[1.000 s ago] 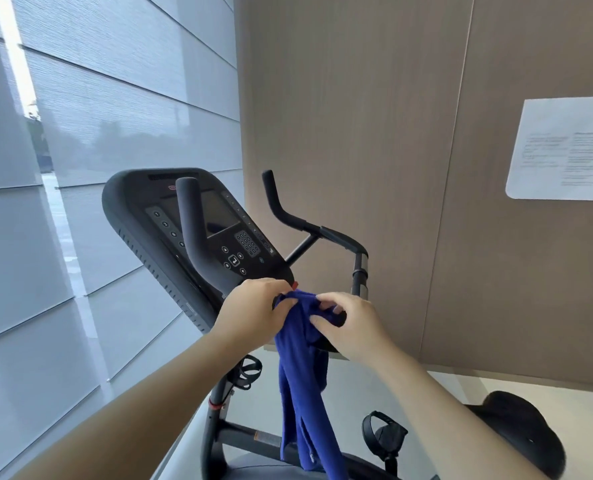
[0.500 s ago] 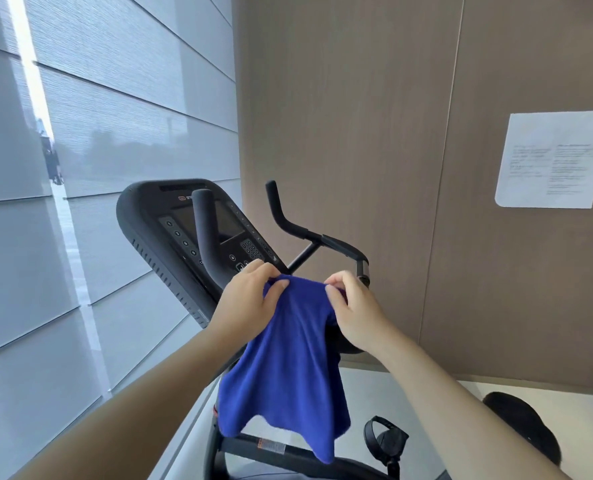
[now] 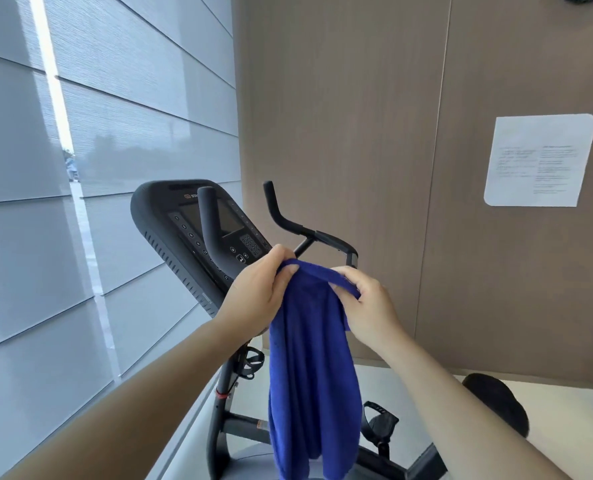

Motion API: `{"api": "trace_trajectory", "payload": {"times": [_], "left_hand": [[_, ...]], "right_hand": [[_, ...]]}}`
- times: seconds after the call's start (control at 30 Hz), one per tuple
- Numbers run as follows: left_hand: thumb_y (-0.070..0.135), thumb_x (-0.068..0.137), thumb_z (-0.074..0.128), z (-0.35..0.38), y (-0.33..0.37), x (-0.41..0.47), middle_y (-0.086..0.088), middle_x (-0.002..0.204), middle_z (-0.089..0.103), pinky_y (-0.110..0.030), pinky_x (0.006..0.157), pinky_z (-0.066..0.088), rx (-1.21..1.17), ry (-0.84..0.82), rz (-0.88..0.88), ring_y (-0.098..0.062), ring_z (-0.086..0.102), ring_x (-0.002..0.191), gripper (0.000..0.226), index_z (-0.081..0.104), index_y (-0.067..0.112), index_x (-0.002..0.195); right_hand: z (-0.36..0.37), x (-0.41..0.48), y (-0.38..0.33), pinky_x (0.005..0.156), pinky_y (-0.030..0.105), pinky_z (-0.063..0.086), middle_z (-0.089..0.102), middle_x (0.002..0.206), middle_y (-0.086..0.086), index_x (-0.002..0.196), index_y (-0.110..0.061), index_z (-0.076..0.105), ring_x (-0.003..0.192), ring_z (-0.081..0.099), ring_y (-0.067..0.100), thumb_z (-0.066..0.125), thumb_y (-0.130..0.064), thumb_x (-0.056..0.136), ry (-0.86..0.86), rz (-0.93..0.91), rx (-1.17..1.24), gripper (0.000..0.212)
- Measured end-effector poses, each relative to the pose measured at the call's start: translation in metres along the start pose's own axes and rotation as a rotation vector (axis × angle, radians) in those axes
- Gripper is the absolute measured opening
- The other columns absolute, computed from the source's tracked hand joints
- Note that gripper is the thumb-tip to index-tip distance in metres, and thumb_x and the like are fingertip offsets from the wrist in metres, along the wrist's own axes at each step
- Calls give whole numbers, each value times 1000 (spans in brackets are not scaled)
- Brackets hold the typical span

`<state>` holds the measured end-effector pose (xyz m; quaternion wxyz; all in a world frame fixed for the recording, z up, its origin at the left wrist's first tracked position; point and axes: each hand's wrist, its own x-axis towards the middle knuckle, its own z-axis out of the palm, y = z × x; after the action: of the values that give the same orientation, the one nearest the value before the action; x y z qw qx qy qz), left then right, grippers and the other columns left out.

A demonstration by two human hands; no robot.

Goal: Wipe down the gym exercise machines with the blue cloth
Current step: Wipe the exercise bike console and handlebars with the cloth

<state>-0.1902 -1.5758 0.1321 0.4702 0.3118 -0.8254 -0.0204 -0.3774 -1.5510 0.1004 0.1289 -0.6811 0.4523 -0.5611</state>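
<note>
The blue cloth (image 3: 314,375) hangs long and bunched in front of me, held at its top edge by both hands. My left hand (image 3: 258,294) pinches the top left corner. My right hand (image 3: 367,306) grips the top right part, with cloth folded over its fingers. Just behind the hands stands a black exercise bike, its console (image 3: 191,230) tilted toward me with screen and buttons. The left handlebar (image 3: 209,223) rises in front of the console and the right handlebar (image 3: 288,220) curves up beside it. The cloth hides part of the bike's frame.
A blinded window wall runs along the left, close to the console. A wood-panel wall with a posted white paper sheet (image 3: 539,161) stands behind the bike. The black seat (image 3: 495,403) is at lower right, a pedal with strap (image 3: 379,422) below, and light floor around.
The cloth went from bunched to spread wide half a second ago, and now hangs gathered and longer again. My hands have come closer together at its top edge.
</note>
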Motion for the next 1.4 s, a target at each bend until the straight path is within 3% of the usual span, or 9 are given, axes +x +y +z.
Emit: {"api": "trace_trajectory", "payload": {"times": [0.23, 0.4, 0.7, 0.87, 1.07, 1.17, 1.23, 1.33, 1.4], "left_hand": [[26, 95, 44, 8, 52, -36, 15, 82, 59, -20, 65, 41, 97, -46, -117, -4, 51, 72, 6, 48, 29, 92], [27, 94, 44, 14, 93, -58, 19, 77, 56, -9, 67, 38, 145, -18, -122, 1, 52, 79, 17, 41, 42, 87], [26, 95, 47, 32, 88, -70, 14, 88, 63, -24, 69, 39, 238, -44, -224, -5, 52, 78, 9, 56, 26, 95], [31, 94, 47, 41, 68, -54, 13, 92, 64, -27, 68, 42, 292, 8, -220, -6, 52, 81, 9, 56, 31, 96], [34, 94, 44, 51, 21, -15, 19, 94, 57, -28, 70, 44, 325, 12, -190, -6, 52, 86, 12, 55, 30, 99], [33, 93, 48, 54, -14, 24, 20, 92, 50, -23, 69, 37, 342, 91, -175, -3, 46, 84, 9, 55, 30, 99], [21, 88, 59, 57, -34, 51, 10, 100, 49, -23, 74, 36, 385, 135, -176, -8, 42, 90, 12, 56, 21, 100], [-7, 76, 57, 74, -59, 64, -6, 103, 49, -31, 78, 41, 490, -101, -113, -23, 45, 91, 27, 57, 9, 97], [0, 83, 46, 87, -71, 49, -7, 109, 56, -31, 90, 40, 475, -357, 12, -27, 51, 99, 27, 59, 9, 104]], "right_hand": [[-47, -41, -7, 62, 27, 52, 68, 81, -14, 92, -36, 64, 75, 61, 10, 57, -14, 90, -89, 7, 5, 23], [-72, -69, -12, 55, 8, 43, 66, 77, -15, 91, -35, 61, 71, 59, -1, 59, -20, 90, -117, -5, 46, 16], [-70, -79, 6, 48, 22, 51, 62, 78, -15, 88, -34, 58, 69, 59, 7, 55, -21, 89, -202, 129, 3, 13], [-65, -59, 22, 46, 11, 44, 63, 81, -16, 93, -33, 59, 73, 60, 5, 57, -24, 90, -196, 114, 18, 10], [-48, -6, 47, 52, 8, 45, 65, 81, -18, 89, -37, 59, 74, 60, -1, 60, -24, 89, -163, 80, -17, 13], [-32, 44, 57, 54, 10, 45, 65, 83, -16, 85, -35, 60, 75, 61, 4, 64, -18, 86, -7, 94, 24, 18], [-18, 75, 62, 64, 21, 48, 58, 100, -8, 95, -29, 59, 88, 58, 16, 70, -21, 80, 128, 115, -173, 20], [5, 88, 75, 72, 35, 47, 47, 109, 2, 104, -20, 52, 95, 52, 25, 78, -33, 72, 67, 107, -787, 43], [20, 81, 89, 67, 29, 41, 54, 103, 0, 95, -21, 57, 89, 55, 22, 71, -28, 80, -22, 53, -709, 22]]}}
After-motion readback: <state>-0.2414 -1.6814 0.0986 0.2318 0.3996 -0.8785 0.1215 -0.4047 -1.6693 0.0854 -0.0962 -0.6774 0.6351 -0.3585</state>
